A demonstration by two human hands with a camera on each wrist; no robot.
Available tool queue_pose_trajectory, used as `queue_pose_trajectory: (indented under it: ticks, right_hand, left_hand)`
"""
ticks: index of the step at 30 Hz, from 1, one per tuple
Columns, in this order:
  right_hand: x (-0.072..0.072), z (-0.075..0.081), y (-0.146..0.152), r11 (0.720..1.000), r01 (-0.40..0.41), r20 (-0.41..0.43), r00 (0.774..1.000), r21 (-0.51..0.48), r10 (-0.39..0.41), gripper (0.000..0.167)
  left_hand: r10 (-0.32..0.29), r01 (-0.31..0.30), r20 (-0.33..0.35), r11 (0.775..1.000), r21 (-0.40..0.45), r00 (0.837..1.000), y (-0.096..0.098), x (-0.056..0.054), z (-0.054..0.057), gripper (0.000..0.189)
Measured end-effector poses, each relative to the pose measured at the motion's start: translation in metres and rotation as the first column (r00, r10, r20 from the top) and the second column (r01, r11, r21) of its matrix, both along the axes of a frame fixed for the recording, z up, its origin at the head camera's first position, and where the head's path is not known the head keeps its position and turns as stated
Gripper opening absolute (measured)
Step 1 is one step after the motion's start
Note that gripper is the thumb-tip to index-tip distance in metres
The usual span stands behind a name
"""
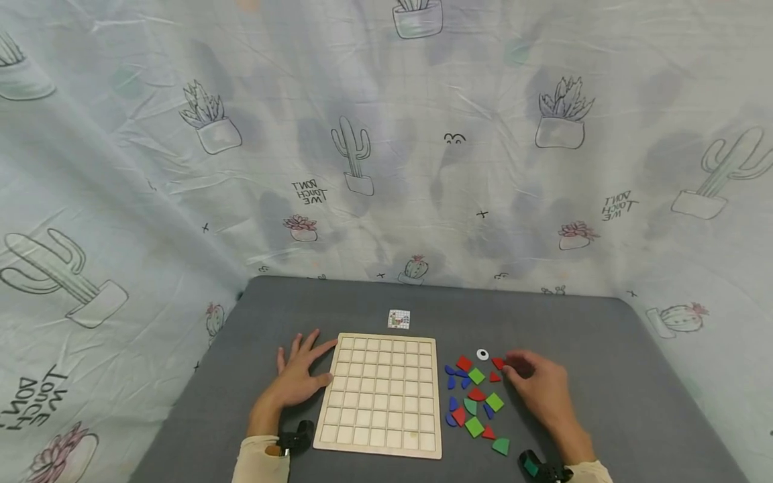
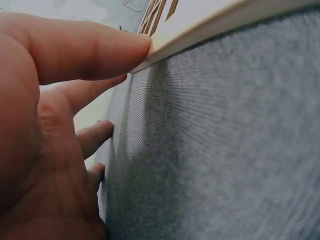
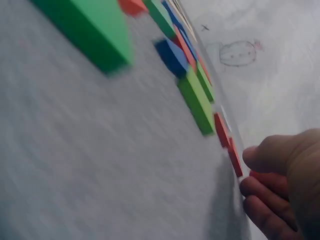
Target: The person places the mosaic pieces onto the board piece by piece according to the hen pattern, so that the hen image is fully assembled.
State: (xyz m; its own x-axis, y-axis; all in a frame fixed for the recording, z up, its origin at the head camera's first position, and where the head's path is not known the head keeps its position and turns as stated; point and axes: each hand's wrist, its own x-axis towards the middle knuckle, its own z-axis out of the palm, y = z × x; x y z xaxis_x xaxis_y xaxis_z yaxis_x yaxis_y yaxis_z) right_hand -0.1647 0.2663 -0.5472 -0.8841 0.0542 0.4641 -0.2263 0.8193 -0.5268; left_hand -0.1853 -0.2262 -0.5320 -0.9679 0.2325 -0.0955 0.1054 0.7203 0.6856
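A pale wooden grid board [image 1: 377,402] lies on the table. My left hand [image 1: 297,376] is at its left side with fingers spread, forefinger and thumb touching the edge; in the left wrist view the thumb [image 2: 100,50] is against the board's rim [image 2: 210,27]. My right hand [image 1: 540,386] is at the right of the loose pieces, thumb and fingers bent but apart. Its fingertips are right at a small red piece [image 1: 498,363]. In the right wrist view, red pieces [image 3: 235,157] lie just past the thumb [image 3: 260,156].
Several red, green and blue flat pieces, among them a green square [image 1: 494,402] and a dark green piece [image 1: 500,446], lie right of the board. A white disc with a black dot [image 1: 482,354] lies behind them. A small printed card [image 1: 398,319] is beyond the board.
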Motion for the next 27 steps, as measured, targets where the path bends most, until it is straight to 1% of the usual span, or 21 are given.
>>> queue_pose_trajectory:
  ticks: [3, 7, 10, 14, 19, 22, 24, 27]
  right_hand:
    - [0.000, 0.002, -0.006, 1.000, 0.013, 0.054, 0.998, -0.004, -0.013, 0.028]
    - [-0.002, 0.002, -0.009, 1.000, -0.001, 0.083, 0.997, -0.003, 0.002, 0.031]
    - [-0.004, 0.002, -0.009, 1.000, -0.027, 0.062, 0.998, 0.006, 0.026, 0.032]
    - [-0.004, 0.002, -0.007, 0.999, -0.041, 0.040, 0.998, 0.018, 0.040, 0.034]
    - [-0.002, 0.003, -0.004, 0.999, -0.041, 0.046, 0.998, 0.029, 0.040, 0.035]
    - [0.000, 0.009, -0.004, 0.999, -0.036, 0.053, 0.998, 0.021, 0.035, 0.036]
    - [0.002, 0.015, -0.007, 0.999, -0.044, 0.053, 0.998, 0.009, 0.043, 0.037]
    - [0.003, 0.027, -0.018, 0.995, -0.094, 0.046, 0.994, -0.021, 0.095, 0.037]
  left_hand:
    - [0.012, -0.012, -0.006, 1.000, 0.003, 1.000, 0.000, -0.001, -0.001, 0.068]
    - [0.024, -0.024, -0.004, 1.000, 0.010, 1.000, 0.002, -0.002, -0.002, 0.069]
    - [0.035, -0.035, -0.012, 0.999, 0.012, 0.999, 0.003, -0.004, -0.003, 0.070]
    - [0.048, -0.047, -0.025, 0.999, 0.009, 0.999, 0.005, -0.006, -0.005, 0.070]
    - [0.034, -0.034, -0.027, 0.999, 0.001, 0.999, 0.007, -0.006, -0.004, 0.070]
    - [0.023, -0.023, -0.040, 1.000, 0.015, 0.999, 0.006, -0.005, -0.004, 0.071]
    - [0.018, -0.016, -0.065, 0.999, 0.037, 0.998, 0.005, -0.004, -0.006, 0.072]
    - [0.018, -0.010, -0.106, 0.998, 0.069, 0.994, 0.003, -0.004, -0.011, 0.073]
